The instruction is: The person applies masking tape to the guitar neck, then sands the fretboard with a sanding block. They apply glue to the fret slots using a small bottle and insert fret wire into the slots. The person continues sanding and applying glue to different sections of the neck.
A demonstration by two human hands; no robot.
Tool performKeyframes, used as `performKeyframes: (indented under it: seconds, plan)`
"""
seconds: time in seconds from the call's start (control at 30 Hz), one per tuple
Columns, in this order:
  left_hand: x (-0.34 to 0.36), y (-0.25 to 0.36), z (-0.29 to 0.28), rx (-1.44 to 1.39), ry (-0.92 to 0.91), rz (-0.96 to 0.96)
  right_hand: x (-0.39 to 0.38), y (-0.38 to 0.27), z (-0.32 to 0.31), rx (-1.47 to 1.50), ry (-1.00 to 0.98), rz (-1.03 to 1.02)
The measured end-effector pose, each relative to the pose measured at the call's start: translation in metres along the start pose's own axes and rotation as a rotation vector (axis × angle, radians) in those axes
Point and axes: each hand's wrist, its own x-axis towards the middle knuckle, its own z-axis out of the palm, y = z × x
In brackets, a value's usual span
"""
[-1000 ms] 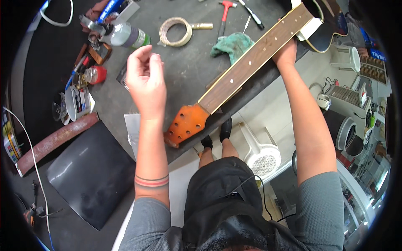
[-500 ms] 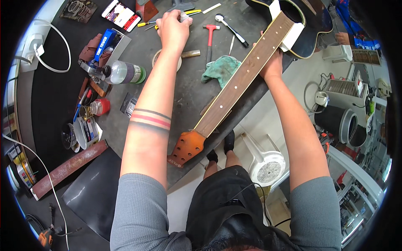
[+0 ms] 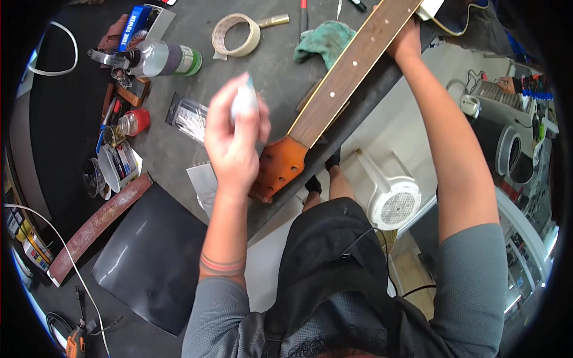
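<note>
My left hand (image 3: 234, 131) is raised over the bench, its fingers closed around a small whitish bottle (image 3: 243, 102) with a bluish tip; motion blurs it. Beside that hand lies the guitar neck (image 3: 343, 80), with a dark fretless fingerboard, pale dot inlays and an orange-brown headstock (image 3: 279, 167) with bare peg holes. My right hand (image 3: 407, 43) grips the neck from its right edge near the guitar's body end, fingers partly hidden beneath. A white piece (image 3: 431, 7) shows at the top of the neck. The guitar's body is mostly out of view.
A masking tape roll (image 3: 222, 37), a green cloth (image 3: 322, 43), a spray bottle (image 3: 170, 58) and a packet of white swabs (image 3: 190, 119) lie on the bench. Left stand a red-lidded jar (image 3: 137, 121) and a black sheet (image 3: 152, 256). A white stool (image 3: 394, 206) is on the floor.
My left hand has come back from the far tools toward the headstock, bringing the small bottle. My right hand still holds the neck. The view has shifted nearer to me.
</note>
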Motion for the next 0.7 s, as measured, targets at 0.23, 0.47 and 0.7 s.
performKeyframes:
  seconds: [0.23,0.47,0.7]
  plan:
    - [-0.095,-0.012,-0.01,0.032,0.029,0.01,0.006,-0.017,-0.024,-0.248,-0.112,-0.029]
    - [-0.102,-0.034,-0.018,0.159,0.051,0.206,0.007,-0.004,-0.007,-0.102,0.033,-0.068]
    - [-0.095,-0.035,-0.01,0.32,0.039,0.339,0.004,-0.011,-0.009,-0.136,0.135,-0.094]
